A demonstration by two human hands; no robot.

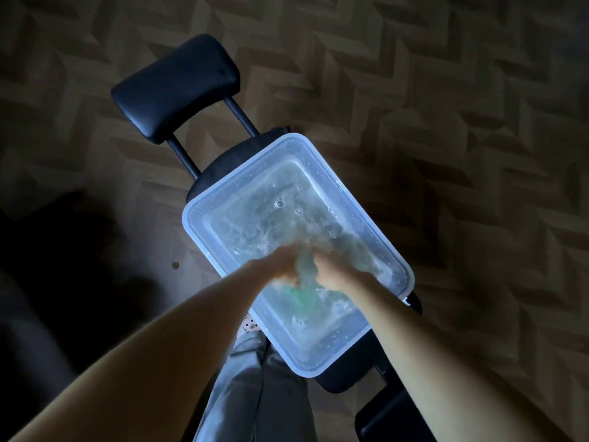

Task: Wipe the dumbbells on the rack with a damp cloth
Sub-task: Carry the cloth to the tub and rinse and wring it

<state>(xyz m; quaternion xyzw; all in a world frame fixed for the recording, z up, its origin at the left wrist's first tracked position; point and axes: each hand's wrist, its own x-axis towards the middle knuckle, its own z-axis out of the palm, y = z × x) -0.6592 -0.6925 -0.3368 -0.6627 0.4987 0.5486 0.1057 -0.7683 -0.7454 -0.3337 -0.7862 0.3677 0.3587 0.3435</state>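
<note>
Head view: left hand (pixel 280 264) and right hand (pixel 334 272) each keep a clenched grip on the cloth (pixel 304 269), bunched between them over the water (pixel 271 202). The tub (pixel 188 218) sits on the black table (pixel 213 170). Motion blur hides finger detail.

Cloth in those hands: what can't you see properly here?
- Cloth, head view: blurred by motion, partly covered by the left hand and right hand gripping it.
- Dumbbells and rack: nowhere in the frame.
- Whatever lies at left: lost in darkness.
</note>
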